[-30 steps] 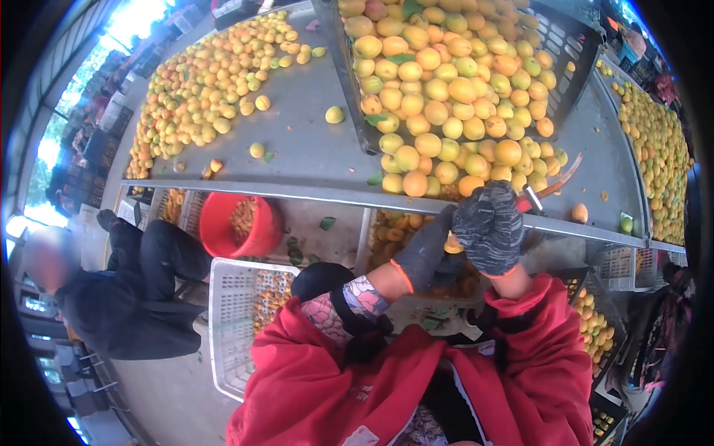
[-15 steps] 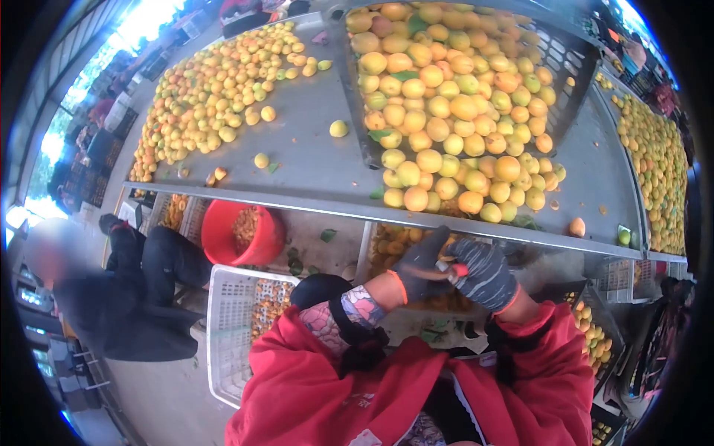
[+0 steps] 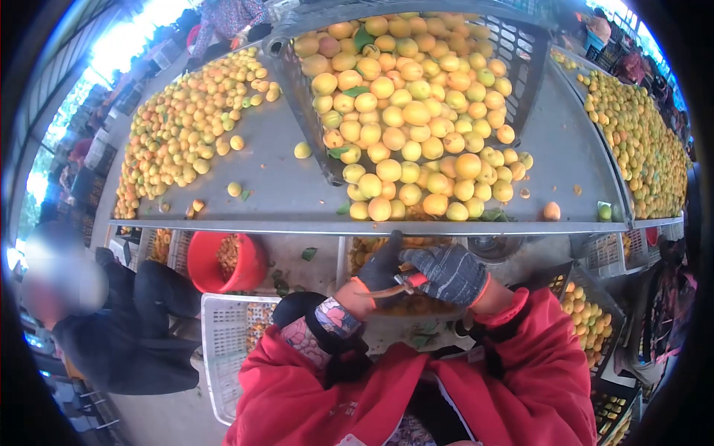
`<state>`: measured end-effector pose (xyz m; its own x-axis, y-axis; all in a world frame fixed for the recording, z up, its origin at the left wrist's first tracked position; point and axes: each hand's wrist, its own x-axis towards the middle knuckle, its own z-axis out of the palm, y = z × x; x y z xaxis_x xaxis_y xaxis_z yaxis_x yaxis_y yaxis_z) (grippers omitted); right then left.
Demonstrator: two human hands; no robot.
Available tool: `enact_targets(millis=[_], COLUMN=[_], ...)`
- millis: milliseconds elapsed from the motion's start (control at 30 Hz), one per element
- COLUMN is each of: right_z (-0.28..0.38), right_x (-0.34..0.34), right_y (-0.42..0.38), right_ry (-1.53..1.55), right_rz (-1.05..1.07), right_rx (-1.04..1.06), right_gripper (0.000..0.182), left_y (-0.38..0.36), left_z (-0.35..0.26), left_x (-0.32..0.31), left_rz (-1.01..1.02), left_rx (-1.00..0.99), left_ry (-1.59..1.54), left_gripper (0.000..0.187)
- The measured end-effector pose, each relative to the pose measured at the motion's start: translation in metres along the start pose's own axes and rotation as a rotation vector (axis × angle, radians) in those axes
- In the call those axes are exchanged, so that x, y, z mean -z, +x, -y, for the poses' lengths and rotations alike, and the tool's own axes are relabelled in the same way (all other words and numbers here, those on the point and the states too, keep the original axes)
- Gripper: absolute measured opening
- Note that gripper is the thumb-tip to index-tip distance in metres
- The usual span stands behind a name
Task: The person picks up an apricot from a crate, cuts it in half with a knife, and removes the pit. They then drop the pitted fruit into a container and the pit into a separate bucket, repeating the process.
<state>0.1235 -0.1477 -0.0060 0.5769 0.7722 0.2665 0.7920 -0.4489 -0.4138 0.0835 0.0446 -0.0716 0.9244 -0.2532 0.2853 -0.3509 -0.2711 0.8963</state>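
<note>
Both my hands wear grey gloves and meet just below the front edge of the metal table (image 3: 297, 225). My right hand (image 3: 451, 275) is closed round a small knife (image 3: 418, 280) with a red handle, its blade pointing left across my other hand. My left hand (image 3: 379, 267) is curled close to the blade; whatever its fingers hold is hidden. Beneath the hands, a container of yellow-orange fruit (image 3: 363, 251) partly shows. Straight ahead on the table, apricots (image 3: 416, 113) spill from a tipped dark plastic crate (image 3: 529, 63).
More apricots (image 3: 178, 123) lie heaped at the table's left. A red bucket (image 3: 199, 262) and a white crate (image 3: 221, 349) with cut fruit stand left of me. A person in dark clothes (image 3: 126, 342) sits beyond them. On my right is a crate of apricots (image 3: 584, 316).
The camera view has shifted, so table and fruit sit further left and lower. Both hands remain together, and the knife blade shows more clearly. Another person's patterned sleeve now shows at the far side.
</note>
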Motion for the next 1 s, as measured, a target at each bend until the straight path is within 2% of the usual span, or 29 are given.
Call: enact_targets(millis=[67, 167, 233, 333, 367, 400, 433, 467, 533, 567, 600, 633, 700, 767, 800, 833, 867, 933, 1000], right_z=[-0.003, 0.001, -0.005, 0.005, 0.009, 0.01, 0.01, 0.009, 0.008, 0.009, 0.008, 0.006, 0.003, 0.0, 0.004, 0.007, 0.009, 0.011, 0.007], right_x=[-0.004, 0.003, -0.005, 0.0, 0.003, 0.003, 0.002, 0.002, 0.003, 0.003, 0.004, 0.005, 0.003, 0.0, 0.005, 0.009, 0.013, 0.023, 0.028], right_y=[0.001, 0.005, 0.004, -0.001, -0.002, -0.004, -0.006, -0.008, -0.01, -0.01, -0.011, -0.012, -0.009, -0.009, -0.013, -0.013, -0.015, -0.016, -0.016], right_ry=[0.046, -0.069, -0.045, -0.017, -0.008, -0.01, -0.015, -0.024, -0.01, -0.003, 0.014, 0.032, 0.093, 0.182, 0.23, 0.246, 0.262, 0.305, 0.23], right_rz=[-0.029, -0.045, -0.108, -0.134, -0.134, -0.112, -0.091, -0.072, -0.1, -0.114, -0.099, -0.084, -0.118, -0.203, -0.229, -0.27, -0.311, -0.408, -0.203], right_rx=[0.001, 0.012, 0.11, 0.185, 0.197, 0.204, 0.211, 0.217, 0.201, 0.195, 0.18, 0.174, 0.183, 0.199, 0.093, 0.097, 0.094, 0.119, 0.01], right_gripper=[0.041, 0.041, 0.039, 0.036, 0.035, 0.034, 0.034, 0.033, 0.032, 0.031, 0.031, 0.03, 0.029, 0.029, 0.03, 0.03, 0.031, 0.026, 0.023], left_y=[0.009, 0.017, 0.005, -0.014, -0.027, -0.047, -0.065, -0.088, -0.126, -0.174, -0.222, -0.241, -0.224, -0.179, -0.156, -0.135, -0.104, -0.061, -0.012], left_z=[-0.019, -0.039, -0.044, -0.056, -0.079, -0.063, -0.074, -0.054, -0.064, -0.029, 0.004, 0.006, -0.026, -0.053, -0.066, -0.066, -0.079, -0.069, -0.066], left_x=[0.014, 0.032, 0.042, 0.087, 0.101, 0.13, 0.142, 0.158, 0.177, 0.207, 0.235, 0.234, 0.219, 0.199, 0.189, 0.184, 0.171, 0.16, 0.144], left_rz=[0.094, 0.236, 0.154, -0.083, -0.132, -0.064, -0.153, -0.598, -0.631, -0.188, 0.137, 0.05, -0.038, -0.206, -0.295, -0.295, -0.336, -0.28, -0.242], left_rx=[0.012, 0.027, 0.021, 0.648, 0.446, -0.045, 0.253, 0.743, 0.951, 0.872, 0.642, 0.562, 0.615, 0.693, 0.72, 0.651, 0.705, 0.527, 0.406], left_ry=[-0.04, -0.09, -0.172, -0.416, 0.057, 0.776, 0.622, -0.094, 0.147, 0.68, 1.24, 1.263, 1.184, 1.003, 0.912, 0.889, 0.781, 0.758, 0.781], left_gripper=[0.054, 0.054, 0.042, 0.025, 0.024, 0.03, 0.025, 0.018, 0.015, 0.018, 0.02, 0.025, 0.032, 0.037, 0.04, 0.039, 0.034, 0.034, 0.034])
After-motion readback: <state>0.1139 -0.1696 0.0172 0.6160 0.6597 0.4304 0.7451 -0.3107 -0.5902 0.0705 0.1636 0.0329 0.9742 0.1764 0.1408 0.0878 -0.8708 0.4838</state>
